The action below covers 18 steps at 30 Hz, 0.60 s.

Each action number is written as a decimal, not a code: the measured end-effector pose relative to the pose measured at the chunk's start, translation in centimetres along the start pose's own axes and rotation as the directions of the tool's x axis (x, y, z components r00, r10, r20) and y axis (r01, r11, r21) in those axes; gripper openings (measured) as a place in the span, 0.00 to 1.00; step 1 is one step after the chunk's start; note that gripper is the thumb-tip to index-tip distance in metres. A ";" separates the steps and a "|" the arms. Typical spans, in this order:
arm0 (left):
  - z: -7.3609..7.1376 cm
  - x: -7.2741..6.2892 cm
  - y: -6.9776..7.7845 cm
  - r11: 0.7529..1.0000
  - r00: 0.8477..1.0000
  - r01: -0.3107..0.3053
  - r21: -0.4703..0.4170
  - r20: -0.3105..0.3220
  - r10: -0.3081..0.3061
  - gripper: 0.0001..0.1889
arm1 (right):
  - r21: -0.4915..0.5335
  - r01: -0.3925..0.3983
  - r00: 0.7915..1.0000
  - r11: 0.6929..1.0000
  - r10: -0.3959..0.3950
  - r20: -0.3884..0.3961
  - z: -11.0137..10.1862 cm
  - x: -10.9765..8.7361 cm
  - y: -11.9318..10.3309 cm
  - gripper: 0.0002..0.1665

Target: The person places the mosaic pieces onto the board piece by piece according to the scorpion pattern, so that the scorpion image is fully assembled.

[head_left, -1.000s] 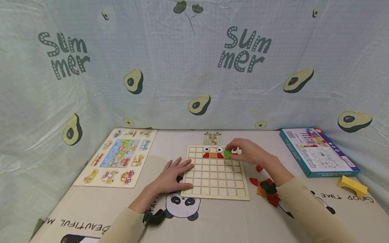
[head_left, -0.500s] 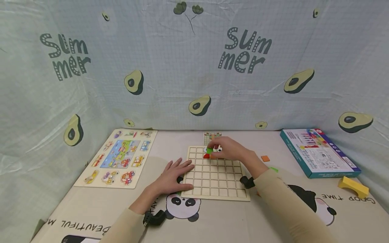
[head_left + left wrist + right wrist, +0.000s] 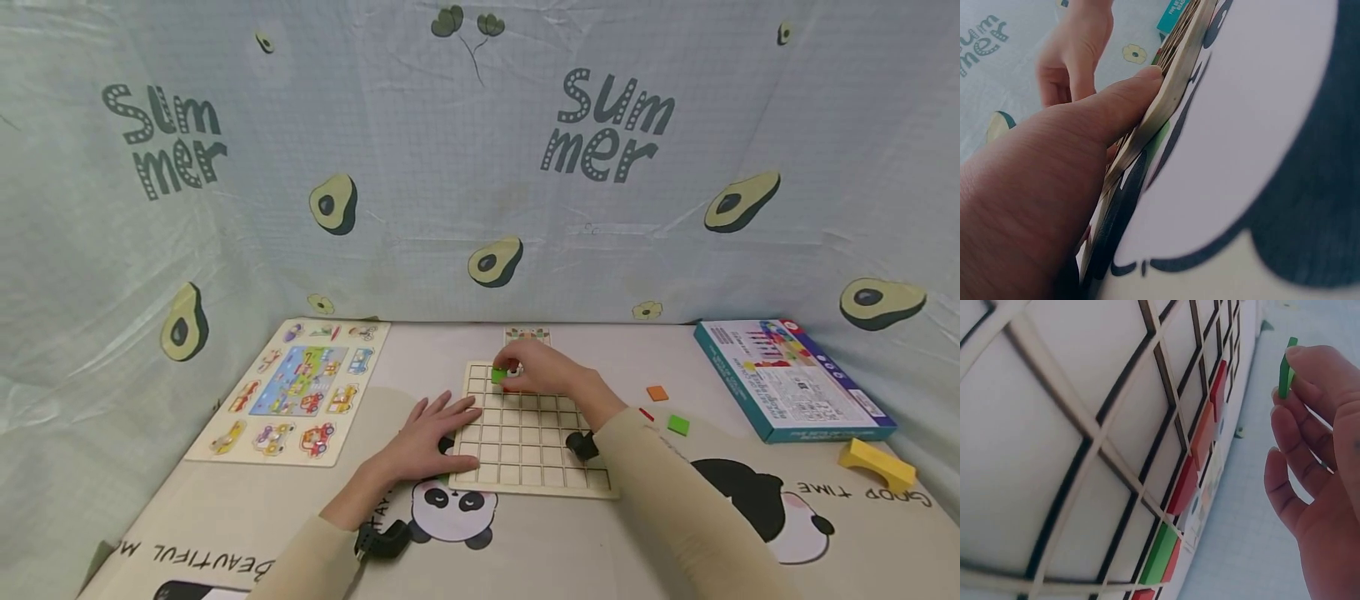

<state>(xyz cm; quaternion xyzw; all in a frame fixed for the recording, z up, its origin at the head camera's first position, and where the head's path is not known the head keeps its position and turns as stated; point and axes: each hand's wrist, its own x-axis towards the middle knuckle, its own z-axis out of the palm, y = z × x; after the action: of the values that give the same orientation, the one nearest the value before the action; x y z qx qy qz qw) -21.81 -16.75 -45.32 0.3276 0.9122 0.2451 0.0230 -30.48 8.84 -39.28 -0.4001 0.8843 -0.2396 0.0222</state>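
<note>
A wooden grid board (image 3: pixel 531 454) lies on the table. My left hand (image 3: pixel 423 437) rests at its left edge, fingers spread and straight, the thumb on the rim in the left wrist view. My right hand (image 3: pixel 543 367) pinches a green square tile (image 3: pixel 1287 369) between thumb and fingers, above the board's upper left cells. In the right wrist view a placed green tile (image 3: pixel 1159 556), a red piece (image 3: pixel 1183 487), an orange tile (image 3: pixel 1202 439) and another red piece (image 3: pixel 1218 390) sit in the grid. The right hand hides much of the top rows in the head view.
Behind the board lies a small pattern card (image 3: pixel 527 335), partly covered. Right of the board are a loose orange tile (image 3: pixel 657 392) and a loose green tile (image 3: pixel 678 425). A picture puzzle (image 3: pixel 341 450) lies left; a flat box (image 3: pixel 795 383) and yellow arch block (image 3: pixel 877 464) lie right.
My right hand has moved left along the board's top rows, now with a green tile over the upper left cells. Its sleeve has uncovered loose tiles at the right. My left hand stays put.
</note>
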 end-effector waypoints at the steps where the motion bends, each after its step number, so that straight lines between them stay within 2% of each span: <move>1: 0.0 0.0 0.0 1.000 1.000 0.001 -0.001 0.001 -0.001 0.40 | 0.003 0.008 1.000 1.000 -0.008 0.001 0.1 0.1 0.1 0.12; 12: -0.2 0.0 0.3 1.000 1.000 0.008 -0.020 0.006 -0.008 0.40 | 0.010 -0.059 0.997 0.998 0.058 0.058 1.2 1.3 0.6 0.12; 18: -0.2 0.0 0.3 1.000 1.000 0.014 -0.024 0.008 -0.014 0.40 | -0.055 -0.072 0.994 0.996 0.076 0.082 1.8 1.8 0.6 0.11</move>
<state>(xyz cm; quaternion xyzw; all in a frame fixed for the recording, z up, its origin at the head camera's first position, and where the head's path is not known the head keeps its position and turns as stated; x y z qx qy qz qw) -21.67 -16.68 -45.04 0.3217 0.9114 0.2547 0.0323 -31.76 7.15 -40.88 -0.3772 0.9027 -0.1985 0.0580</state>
